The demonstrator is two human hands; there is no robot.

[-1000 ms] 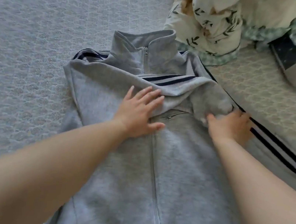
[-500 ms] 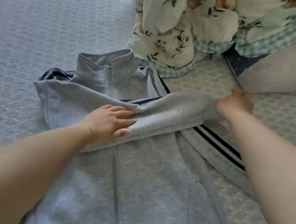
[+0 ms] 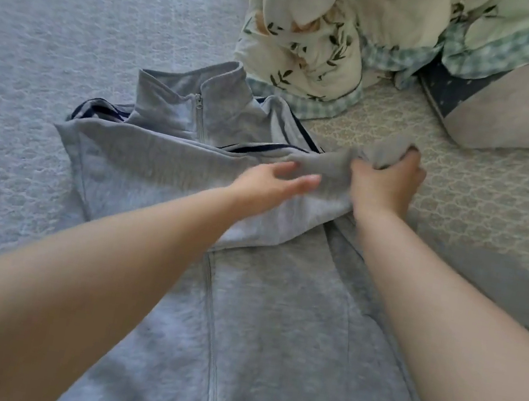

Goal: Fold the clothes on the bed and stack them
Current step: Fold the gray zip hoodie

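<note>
Moved back toward the chest since half a second ago: right hand (image 3: 385, 184), grip clamped on the sleeve (image 3: 326, 170) of the grey jacket (image 3: 271, 322). Left hand (image 3: 271, 184) flat on the folded sleeve, fingers apart. Jacket spread front-up on the bed (image 3: 75, 31), near the floral quilt (image 3: 317, 35)

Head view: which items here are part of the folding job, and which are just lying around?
In use:
grey zip-up fleece jacket with navy stripes
left hand, open
right hand, grip on sleeve

Lying about:
cream floral quilt with green check trim
navy dotted fabric
</note>
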